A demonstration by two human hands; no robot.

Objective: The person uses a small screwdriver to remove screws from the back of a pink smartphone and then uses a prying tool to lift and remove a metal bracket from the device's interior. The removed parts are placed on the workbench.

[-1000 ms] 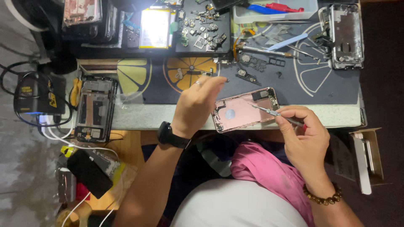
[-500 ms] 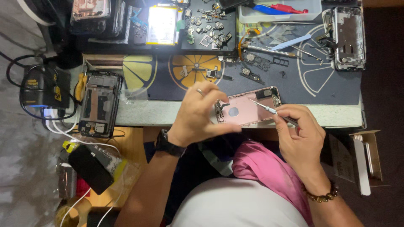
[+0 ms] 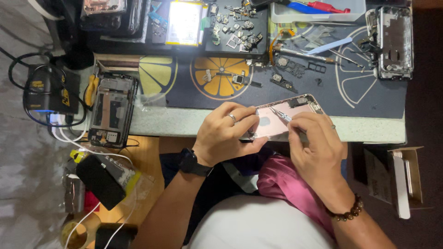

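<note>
Two hands are being used on a pink phone shell [image 3: 277, 122] at the table's [image 3: 369, 133] front edge. It is being gripped at its left end by the left hand [image 3: 228, 133]; tweezers [image 3: 281, 115] are being pinched by the right hand [image 3: 318, 147], tips touching the shell's inside. Loose parts are lying on the dark mat [image 3: 369, 101] behind; another opened phone [image 3: 112, 110] is lying well left.

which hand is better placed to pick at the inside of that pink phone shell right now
Right, probably. The right hand already holds the tweezers with the tips over the pink phone shell, while the left hand is busy gripping the shell's edge.
</note>
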